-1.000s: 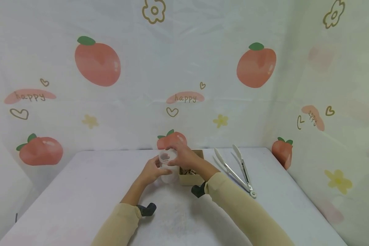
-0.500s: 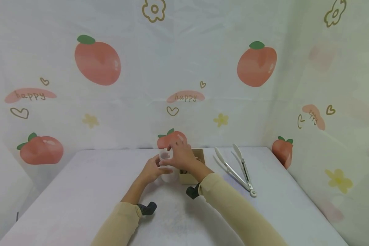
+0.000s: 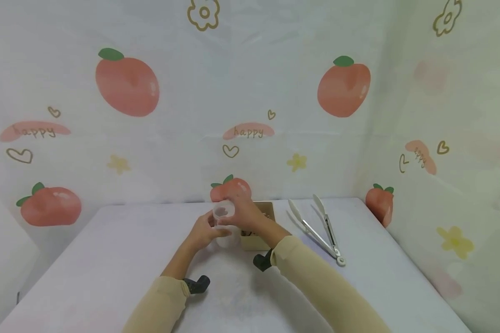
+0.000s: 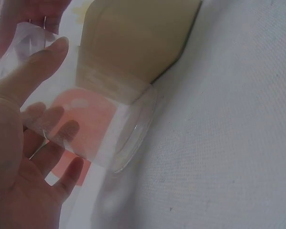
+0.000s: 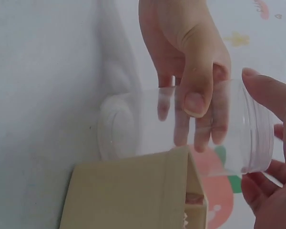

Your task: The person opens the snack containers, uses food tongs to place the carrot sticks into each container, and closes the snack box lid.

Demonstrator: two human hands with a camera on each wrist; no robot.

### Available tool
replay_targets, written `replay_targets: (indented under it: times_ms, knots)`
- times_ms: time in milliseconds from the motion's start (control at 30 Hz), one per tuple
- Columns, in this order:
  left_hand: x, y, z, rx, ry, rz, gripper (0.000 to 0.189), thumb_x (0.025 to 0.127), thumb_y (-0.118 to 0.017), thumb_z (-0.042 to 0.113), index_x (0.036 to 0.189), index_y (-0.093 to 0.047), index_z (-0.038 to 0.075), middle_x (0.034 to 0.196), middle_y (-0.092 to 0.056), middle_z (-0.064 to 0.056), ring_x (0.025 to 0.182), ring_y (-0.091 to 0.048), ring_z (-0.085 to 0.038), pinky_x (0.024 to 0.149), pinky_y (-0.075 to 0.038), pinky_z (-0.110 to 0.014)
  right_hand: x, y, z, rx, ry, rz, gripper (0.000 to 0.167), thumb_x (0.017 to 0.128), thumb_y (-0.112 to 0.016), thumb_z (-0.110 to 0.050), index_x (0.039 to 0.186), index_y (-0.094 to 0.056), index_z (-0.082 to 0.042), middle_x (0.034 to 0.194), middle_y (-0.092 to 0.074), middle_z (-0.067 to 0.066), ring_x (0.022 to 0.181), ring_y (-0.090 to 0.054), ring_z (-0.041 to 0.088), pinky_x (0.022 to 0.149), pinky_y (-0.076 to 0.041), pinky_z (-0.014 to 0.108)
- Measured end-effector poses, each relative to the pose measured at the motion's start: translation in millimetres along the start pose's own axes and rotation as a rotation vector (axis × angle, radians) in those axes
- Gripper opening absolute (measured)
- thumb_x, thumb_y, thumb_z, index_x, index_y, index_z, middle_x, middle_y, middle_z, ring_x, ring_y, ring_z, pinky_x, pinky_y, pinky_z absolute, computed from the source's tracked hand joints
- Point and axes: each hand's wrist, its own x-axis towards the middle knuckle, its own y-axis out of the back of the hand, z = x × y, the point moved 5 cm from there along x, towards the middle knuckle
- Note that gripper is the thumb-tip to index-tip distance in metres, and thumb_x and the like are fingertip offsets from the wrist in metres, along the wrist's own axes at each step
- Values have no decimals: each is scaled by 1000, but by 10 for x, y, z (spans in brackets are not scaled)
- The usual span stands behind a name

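Observation:
A clear plastic jar [image 3: 228,238] stands upright near the back of the table. My left hand [image 3: 201,232] grips its side, thumb across the front and fingers behind; in the left wrist view the fingers show through the clear wall [image 4: 100,138]. My right hand [image 3: 246,213] holds the clear, ribbed lid [image 5: 262,138] at the top of the jar, its thumb and fingers spread around the rim. Seen from the right wrist, the left hand [image 5: 195,62] wraps the jar's middle. Right beside the jar is a beige box [image 3: 254,243] with small brown pieces inside, partly hidden by my right hand.
White-tipped metal tongs [image 3: 316,233] lie spread apart on the table to the right of the box. A white cloth [image 3: 121,259] covers the table, and a fruit-printed backdrop [image 3: 179,138] rises at the back and right side.
My right hand has shifted and turned around the lid, its wrist now slightly further left. The left hand keeps its grip on the jar. The head view has shifted slightly.

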Motion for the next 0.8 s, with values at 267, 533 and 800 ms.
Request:
replay_targets:
  times_ms: [267,533,800]
  knots:
    - [12,10,-12,3,-29,11,67,76,-83,24,134,-54,9,132,-59,-12,122,-53,-34,98,-42,-56,-17,59,22,36,39,-32,77,76,-86,-22,141,-46,-9,143,-46,2,133,-37,21,105,-39,39]
    - [12,1,-52,3,-5,22,67,75,-84,23,133,-55,9,130,-60,-8,121,-54,-31,98,-43,-54,-30,49,55,60,62,-103,57,81,-81,-17,131,-54,-9,130,-51,5,117,-49,21,96,-45,34]
    - [-11,-2,-32,23,-8,8,66,79,-82,24,136,-53,8,136,-55,-12,124,-51,-37,98,-42,-56,19,9,-6,-220,46,-24,46,80,-76,-50,101,-57,-15,111,-51,0,124,-42,23,95,-45,37]
